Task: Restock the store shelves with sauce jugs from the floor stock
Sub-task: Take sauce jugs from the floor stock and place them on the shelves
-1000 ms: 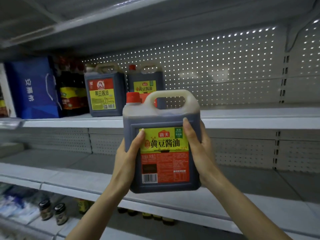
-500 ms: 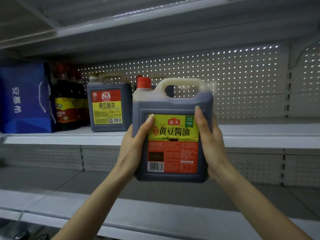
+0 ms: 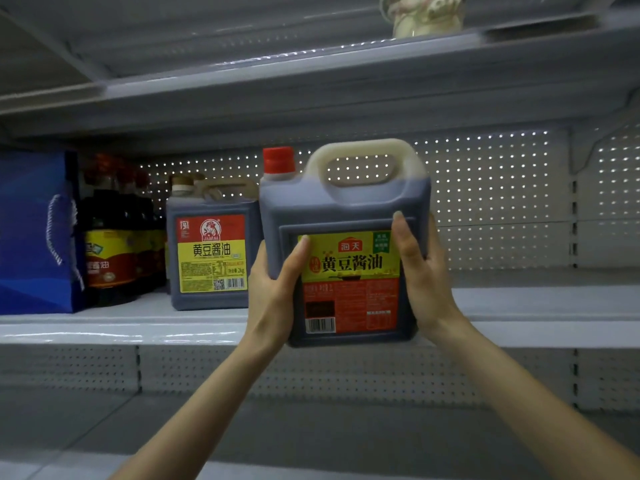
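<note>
My left hand [image 3: 273,289] and right hand [image 3: 424,278] clasp the sauce jug [image 3: 346,209] mid-placement; next I'd seat it just right of the shelved jug [image 3: 211,251].

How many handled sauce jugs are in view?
2: a red-capped jug between the left hand and right hand; a yellow-label jug on the shelf beside it. Others may be hidden.
</note>
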`<state>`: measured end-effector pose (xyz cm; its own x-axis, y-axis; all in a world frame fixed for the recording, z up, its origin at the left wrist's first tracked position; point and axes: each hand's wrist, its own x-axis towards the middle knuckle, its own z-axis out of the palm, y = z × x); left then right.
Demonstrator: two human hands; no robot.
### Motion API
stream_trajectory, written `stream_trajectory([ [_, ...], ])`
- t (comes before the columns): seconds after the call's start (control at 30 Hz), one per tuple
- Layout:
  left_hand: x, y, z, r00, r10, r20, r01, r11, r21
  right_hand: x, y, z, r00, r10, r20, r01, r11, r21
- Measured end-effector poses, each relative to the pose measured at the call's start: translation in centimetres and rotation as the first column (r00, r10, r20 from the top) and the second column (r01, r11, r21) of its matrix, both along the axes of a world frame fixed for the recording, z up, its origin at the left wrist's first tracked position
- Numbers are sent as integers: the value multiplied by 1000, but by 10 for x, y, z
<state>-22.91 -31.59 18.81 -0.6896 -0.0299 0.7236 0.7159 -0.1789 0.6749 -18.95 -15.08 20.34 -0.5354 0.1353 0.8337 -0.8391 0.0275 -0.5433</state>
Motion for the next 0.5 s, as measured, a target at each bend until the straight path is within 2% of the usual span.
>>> stream_trajectory([
  [0.2,-35,0,4,1000,-2,-21,2,1000,8,-34,-3,-1,998,-47,-29,46,998,-30],
  [0.37,-74,8,10,999,-31,20,31,1000,-6,-72,3,6,997,-47,53,48,998,-31],
  [0.5,-97,15,14,994,20,111,-14,999,-48,-102,11,10,978,-80,193,92,994,-58],
])
